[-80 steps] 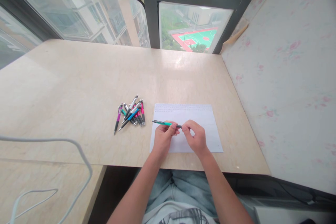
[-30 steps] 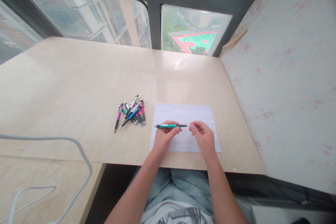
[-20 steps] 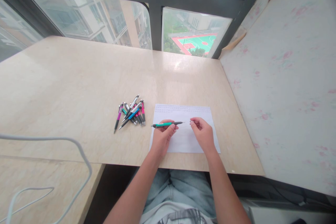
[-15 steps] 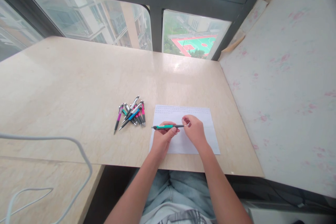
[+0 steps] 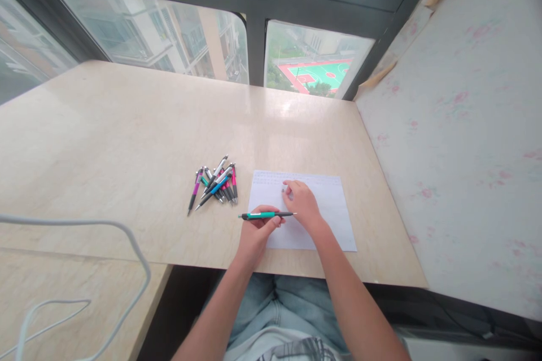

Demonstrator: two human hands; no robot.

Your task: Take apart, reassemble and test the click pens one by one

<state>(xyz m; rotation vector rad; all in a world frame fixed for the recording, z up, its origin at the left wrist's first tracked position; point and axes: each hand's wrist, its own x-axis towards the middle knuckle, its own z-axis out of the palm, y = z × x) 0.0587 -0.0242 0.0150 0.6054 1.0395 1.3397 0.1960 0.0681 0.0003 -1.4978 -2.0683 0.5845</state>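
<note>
My left hand is closed on a teal and black pen, held level over the left part of a white sheet of paper with its thin tip pointing right. My right hand rests on the sheet just beyond the pen, fingers pinched on a tiny grey part that is too small to name. A pile of several pens in pink, teal, blue and silver lies on the table left of the sheet.
The beige marble-look table runs to a dark-framed window at the back. A wall with faded pink flowers closes the right side. A white cable loops over a lower surface at the front left.
My right hand drew a small piece off the pen's tip and carried it up and left onto the sheet. My left hand, with the pen, sank a little toward me.
</note>
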